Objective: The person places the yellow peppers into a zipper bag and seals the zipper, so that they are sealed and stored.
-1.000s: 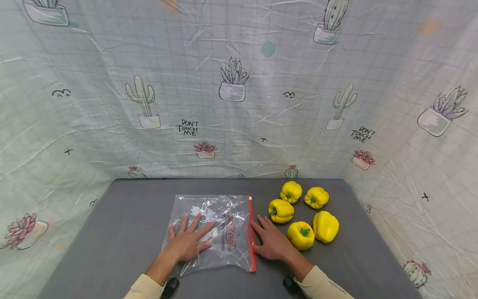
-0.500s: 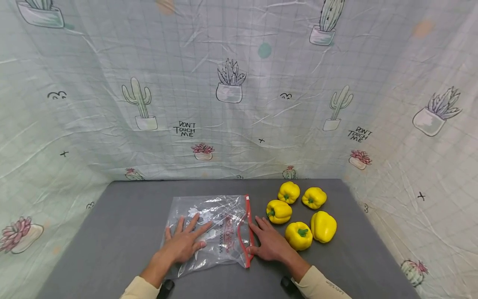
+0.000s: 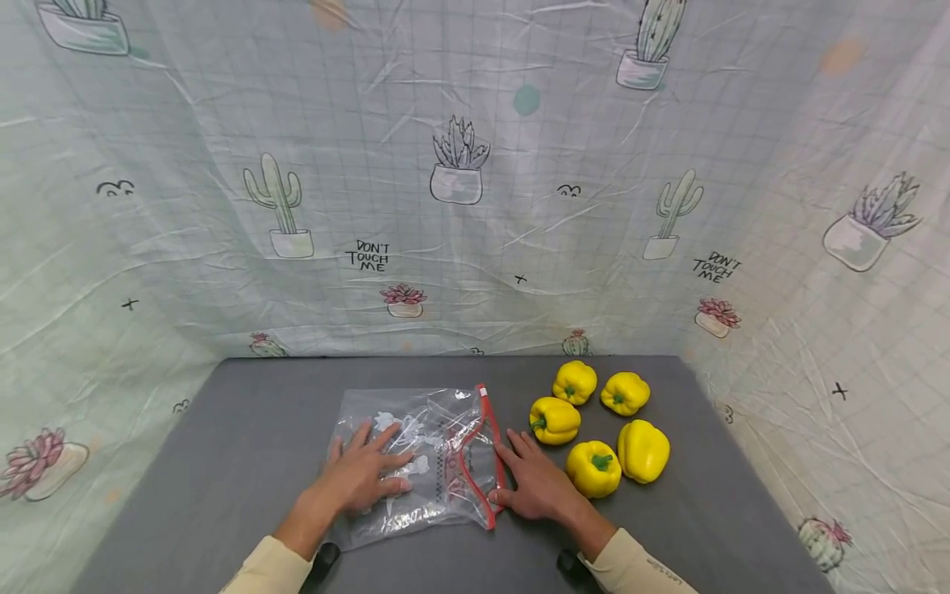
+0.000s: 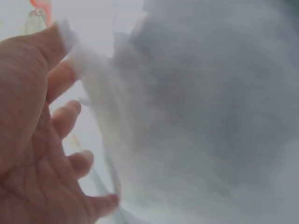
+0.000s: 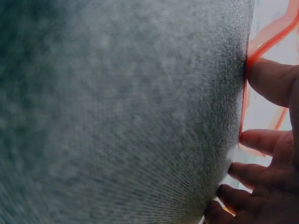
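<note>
A clear zip bag with a red zip edge lies flat on the grey table, its mouth facing right. One red edge bows away from the other, so the mouth gapes. My left hand rests on the bag's left part with fingers spread; the left wrist view shows the palm and fingertips against the plastic. At the mouth, my right hand touches the right red edge with thumb and index finger. In the right wrist view its fingers reach down to the table beside the red strip.
Several yellow bell peppers sit in a loose cluster to the right of my right hand. The grey table extends on both sides. A cactus-print curtain hangs behind the table and along its sides.
The bag's near red edge has slid left, away from the other edge, and the mouth has widened. My left hand has shifted slightly left; the right hand stays at the edge.
</note>
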`<state>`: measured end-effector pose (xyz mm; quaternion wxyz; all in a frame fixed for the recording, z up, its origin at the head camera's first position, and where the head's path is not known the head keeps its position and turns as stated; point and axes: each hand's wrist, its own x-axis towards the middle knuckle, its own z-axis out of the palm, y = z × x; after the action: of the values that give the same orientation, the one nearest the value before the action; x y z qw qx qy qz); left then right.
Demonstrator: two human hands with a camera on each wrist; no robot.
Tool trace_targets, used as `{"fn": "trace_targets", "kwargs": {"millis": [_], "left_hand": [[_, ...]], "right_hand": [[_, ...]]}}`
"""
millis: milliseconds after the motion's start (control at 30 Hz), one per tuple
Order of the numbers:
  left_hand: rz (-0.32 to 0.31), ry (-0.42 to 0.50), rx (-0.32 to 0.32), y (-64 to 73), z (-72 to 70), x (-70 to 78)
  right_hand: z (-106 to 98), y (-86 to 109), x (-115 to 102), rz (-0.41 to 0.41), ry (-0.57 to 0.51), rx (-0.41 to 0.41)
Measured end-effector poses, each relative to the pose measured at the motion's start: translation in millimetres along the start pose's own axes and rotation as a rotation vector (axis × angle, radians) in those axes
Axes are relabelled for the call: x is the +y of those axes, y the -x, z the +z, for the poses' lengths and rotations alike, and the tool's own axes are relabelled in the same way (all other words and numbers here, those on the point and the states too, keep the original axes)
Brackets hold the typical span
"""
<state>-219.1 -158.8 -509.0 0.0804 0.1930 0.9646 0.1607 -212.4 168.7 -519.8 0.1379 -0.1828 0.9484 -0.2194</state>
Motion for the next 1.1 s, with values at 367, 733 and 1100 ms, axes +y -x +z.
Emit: {"fn": "trace_targets", "kwargs": {"millis": [367,733,1100], "left_hand": [[0.171,0.111,-0.058,-33.9,0.4,10.0],[0.167,0.203,-0.179,-36.3,-1.4,-4.2],[-0.158,0.163,0.005,-54.2,5.2,45.4]], "right_hand": [[2,-1.2,2,0.002,0.031,-0.004],[3,-1.0,3,-0.003,0.013,-0.002],[3,0.9,2,0.004,0.02,0.001]]}}
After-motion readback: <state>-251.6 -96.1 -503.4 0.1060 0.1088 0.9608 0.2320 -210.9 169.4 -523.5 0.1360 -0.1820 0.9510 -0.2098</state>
